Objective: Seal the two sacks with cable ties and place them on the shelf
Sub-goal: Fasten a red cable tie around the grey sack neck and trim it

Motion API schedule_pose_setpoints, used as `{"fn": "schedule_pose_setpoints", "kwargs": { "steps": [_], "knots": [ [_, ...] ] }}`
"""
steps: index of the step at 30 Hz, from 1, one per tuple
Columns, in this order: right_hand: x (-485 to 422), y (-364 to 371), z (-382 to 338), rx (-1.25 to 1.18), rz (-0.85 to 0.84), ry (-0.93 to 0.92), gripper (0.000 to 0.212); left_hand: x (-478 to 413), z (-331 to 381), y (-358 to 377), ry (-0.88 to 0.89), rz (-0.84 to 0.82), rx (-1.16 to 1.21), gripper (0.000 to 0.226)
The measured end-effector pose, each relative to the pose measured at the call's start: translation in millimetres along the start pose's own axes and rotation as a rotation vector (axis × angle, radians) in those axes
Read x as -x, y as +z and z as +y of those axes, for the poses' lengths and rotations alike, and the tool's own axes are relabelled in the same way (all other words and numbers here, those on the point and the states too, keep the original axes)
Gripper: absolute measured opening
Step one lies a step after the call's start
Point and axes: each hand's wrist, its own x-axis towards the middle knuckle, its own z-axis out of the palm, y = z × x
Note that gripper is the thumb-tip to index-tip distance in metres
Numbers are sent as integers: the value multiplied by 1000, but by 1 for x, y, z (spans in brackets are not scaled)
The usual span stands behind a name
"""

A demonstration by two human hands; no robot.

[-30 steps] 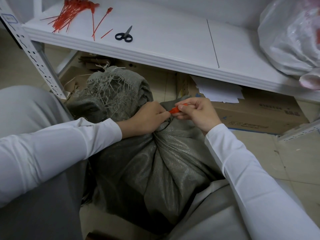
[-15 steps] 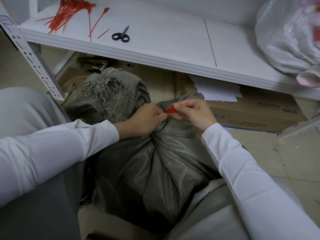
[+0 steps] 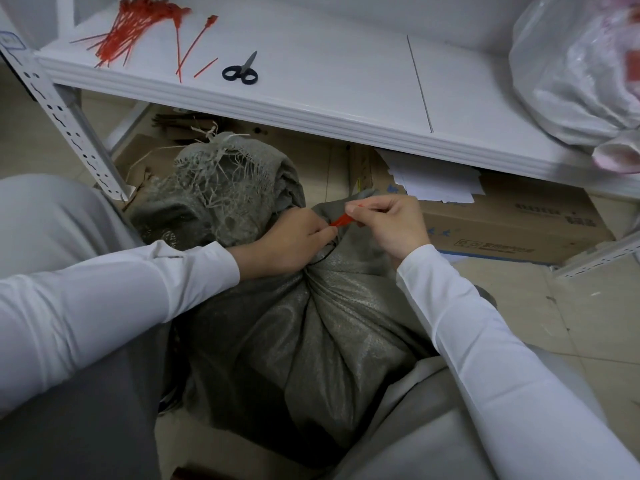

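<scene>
A grey woven sack point(image 3: 311, 348) stands on the floor between my knees, its neck gathered into a frayed bunch. My left hand point(image 3: 294, 242) clamps the gathered neck and pinches one end of a red cable tie point(image 3: 341, 220). My right hand point(image 3: 388, 223) pinches the other end of that tie just right of the neck. The tie's loop around the neck is mostly hidden by my fingers. A white shelf point(image 3: 346, 129) runs across the top of the view. A pile of red cable ties point(image 3: 135, 29) lies at its left end.
Black-handled scissors point(image 3: 240, 71) lie on the shelf beside the ties. A white plastic bag point(image 3: 581, 74) fills the shelf's right end. Under the shelf sit a cardboard box point(image 3: 512, 223) with loose white papers point(image 3: 436, 178). A perforated shelf post point(image 3: 62, 116) stands at left.
My right hand has drawn slightly to the right and up with the tie's end. The left hand keeps its grip on the neck.
</scene>
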Motion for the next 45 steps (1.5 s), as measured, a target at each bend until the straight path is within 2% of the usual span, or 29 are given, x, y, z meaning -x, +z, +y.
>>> {"fn": "schedule_pose_setpoints", "kwargs": {
  "steps": [12, 28, 37, 45],
  "knots": [
    [-1, -8, -2, 17, -146, -68, 7, 3, -5, 0, 54, -47, -46, 53],
    [-2, -14, -2, 25, -244, -46, 8, 2, -8, 0, 78, -107, -120, 52],
    [-4, -12, -2, 63, -204, -45, 8, 3, 0, -2, 50, -88, 67, 51],
    [1, -8, -4, 64, -205, -42, 11, -4, -3, 0, 14, -78, 7, 53]
  ]
}}
